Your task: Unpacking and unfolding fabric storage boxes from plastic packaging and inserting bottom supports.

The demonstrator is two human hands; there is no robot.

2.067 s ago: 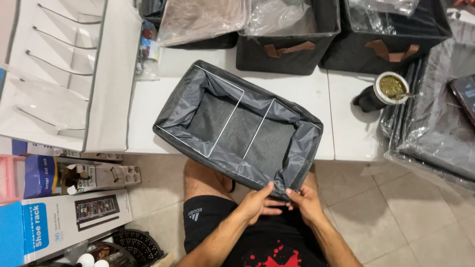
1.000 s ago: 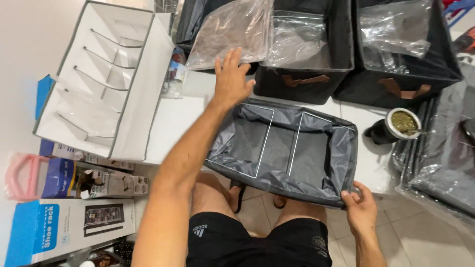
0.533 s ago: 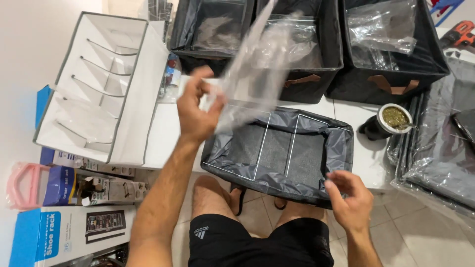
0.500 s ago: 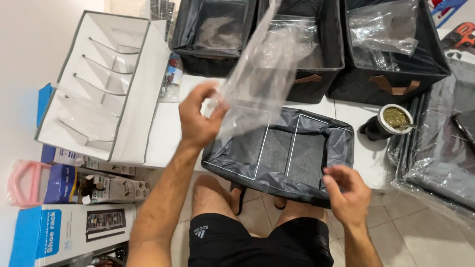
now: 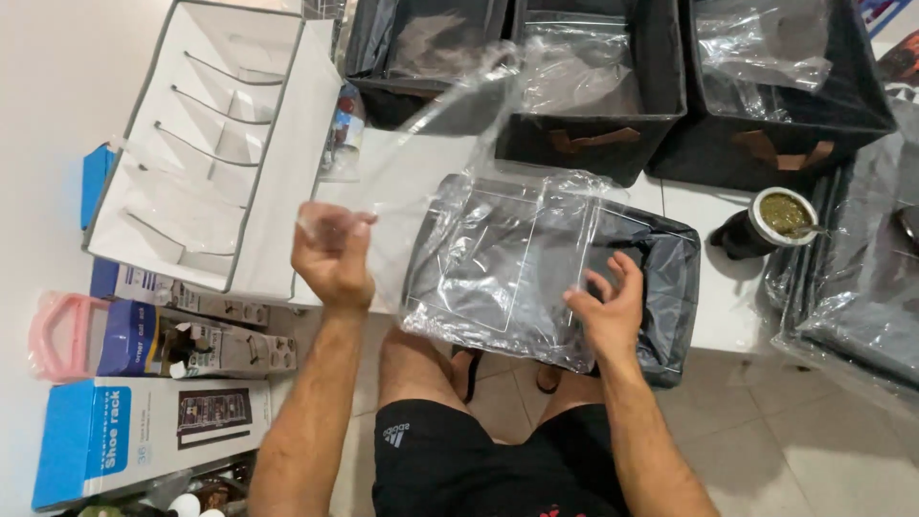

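Left hand (image 5: pixel 332 257) raised (fisted); right hand (image 5: pixel 610 311) splayed.

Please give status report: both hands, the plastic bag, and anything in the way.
Left hand pinches clear plastic bag corner, raised. Right hand open against bag's lower edge. Bag drapes over grey fabric box. Nothing blocking.

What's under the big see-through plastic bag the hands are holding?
Under the clear plastic bag lies a grey fabric box with thin white lines on its floor, resting on the white table. The left hand pinches the bag. The box's left side is blurred by plastic.
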